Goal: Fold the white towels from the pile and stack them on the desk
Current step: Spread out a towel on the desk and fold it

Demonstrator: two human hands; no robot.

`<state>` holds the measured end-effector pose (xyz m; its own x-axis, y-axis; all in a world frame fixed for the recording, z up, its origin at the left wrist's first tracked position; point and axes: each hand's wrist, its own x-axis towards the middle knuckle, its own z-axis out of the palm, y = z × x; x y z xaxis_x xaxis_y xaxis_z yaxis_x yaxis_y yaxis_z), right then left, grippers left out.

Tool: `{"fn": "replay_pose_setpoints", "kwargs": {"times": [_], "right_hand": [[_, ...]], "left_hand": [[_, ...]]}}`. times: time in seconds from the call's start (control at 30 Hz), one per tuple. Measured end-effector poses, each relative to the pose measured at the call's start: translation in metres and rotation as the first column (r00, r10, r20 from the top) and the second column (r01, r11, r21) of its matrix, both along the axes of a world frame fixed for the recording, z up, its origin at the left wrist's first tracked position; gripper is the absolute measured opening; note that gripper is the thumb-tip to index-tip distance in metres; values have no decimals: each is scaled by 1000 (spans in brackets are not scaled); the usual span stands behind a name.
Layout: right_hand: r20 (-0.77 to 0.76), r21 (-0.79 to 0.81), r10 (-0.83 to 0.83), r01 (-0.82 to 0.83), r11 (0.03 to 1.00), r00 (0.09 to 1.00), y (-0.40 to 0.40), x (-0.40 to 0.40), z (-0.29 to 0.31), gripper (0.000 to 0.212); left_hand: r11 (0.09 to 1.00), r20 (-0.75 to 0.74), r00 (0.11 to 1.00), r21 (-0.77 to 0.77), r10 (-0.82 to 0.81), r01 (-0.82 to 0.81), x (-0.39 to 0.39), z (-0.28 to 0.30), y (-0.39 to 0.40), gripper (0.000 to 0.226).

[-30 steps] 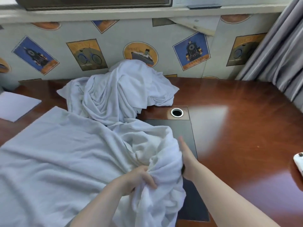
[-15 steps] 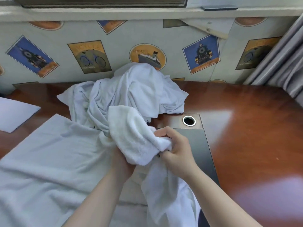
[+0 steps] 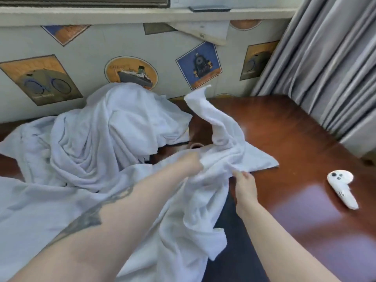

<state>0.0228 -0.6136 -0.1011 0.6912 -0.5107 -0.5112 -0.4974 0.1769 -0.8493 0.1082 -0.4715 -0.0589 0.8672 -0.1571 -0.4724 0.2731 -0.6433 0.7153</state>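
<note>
A crumpled pile of white towels [image 3: 114, 131] is heaped at the back of the brown desk [image 3: 284, 135], against the wall. A large white cloth [image 3: 34, 210] is spread over the desk's left front. Both of my hands hold one small white towel [image 3: 221, 143] above the desk's middle. My left hand [image 3: 189, 161] pinches its edge in a fist. Close to the right, my right hand [image 3: 244, 186] grips the same edge from below. One corner of the towel flies up toward the wall, another points right, and the rest hangs down.
A white hand controller [image 3: 200, 191] lies on the desk at the right. Grey curtains [image 3: 329, 64] hang at the far right. A dark desk mat [image 3: 227, 251] and a round cable hole [image 3: 195, 145] show under the towel. The papered wall bounds the desk's back.
The small towel was bunched between my hands; now it is flung open toward the right, one corner in the air. Both hands have moved up and right along its edge.
</note>
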Motion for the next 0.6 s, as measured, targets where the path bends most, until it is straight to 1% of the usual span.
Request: {"fn": "replay_pose_setpoints", "kwargs": {"times": [0.03, 0.07, 0.1, 0.13, 0.17, 0.2, 0.23, 0.27, 0.3, 0.33, 0.37, 0.43, 0.5, 0.53, 0.57, 0.6], "right_hand": [[-61, 17, 17, -16, 1000, 998, 3, -20, -12, 49], [-127, 57, 71, -64, 996, 989, 8, -38, -26, 54], [-164, 85, 144, -131, 988, 976, 17, -51, -35, 58], [-180, 87, 221, -209, 974, 959, 25, -58, -40, 61], [-185, 76, 271, -261, 962, 945, 32, -60, -43, 64], [-175, 77, 307, -298, 951, 935, 38, -59, -45, 69], [-160, 100, 321, -308, 946, 934, 42, -56, -42, 72], [-140, 132, 304, -287, 949, 942, 43, -51, -39, 73], [-124, 148, 265, -246, 958, 956, 42, -47, -35, 68], [-112, 113, 220, -208, 972, 969, 38, -45, -32, 58], [-92, 39, 192, -189, 981, 977, 32, -45, -29, 45], [6, -57, 174, -173, 983, 985, 20, -53, -22, 23], [132, -101, 110, -97, 990, 985, 5, -61, -11, 12], [203, -123, 41, -16, 992, 978, -4, -63, -5, 15], [289, -138, -60, 104, 985, 955, -15, -65, 2, 20], [383, -163, -179, 258, 952, 906, -26, -66, 11, 22]], "left_hand": [[988, -34, 997, 133, -73, 77, -16, -29, 4, 42], [978, -63, 994, 182, -90, 101, -38, -47, 7, 40], [987, -36, 997, 140, -71, 75, -59, -61, 10, 38], [998, -17, 999, 45, 36, -36, -72, -70, 11, 35], [990, 5, 991, -57, 131, -131, -82, -78, 13, 31], [974, -30, 986, -152, 165, -168, -96, -78, 13, 29], [960, -105, 985, -229, 138, -159, -109, -78, 14, 29], [947, -148, 985, -294, 90, -131, -118, -80, 16, 33], [914, -185, 980, -381, 71, -138, -125, -79, 16, 33], [869, -225, 972, -463, 73, -173, -130, -77, 17, 30], [840, -247, 965, -503, 87, -204, -131, -75, 17, 26], [871, -233, 970, -459, 74, -176, -129, -69, 14, 31], [882, -204, 975, -440, 85, -169, -126, -69, 4, 32], [883, -171, 979, -433, 115, -179, -125, -68, -1, 32], [895, -99, 985, -411, 144, -172, -124, -70, -3, 32], [924, -28, 989, -356, 142, -143, -124, -73, -4, 33]]}}
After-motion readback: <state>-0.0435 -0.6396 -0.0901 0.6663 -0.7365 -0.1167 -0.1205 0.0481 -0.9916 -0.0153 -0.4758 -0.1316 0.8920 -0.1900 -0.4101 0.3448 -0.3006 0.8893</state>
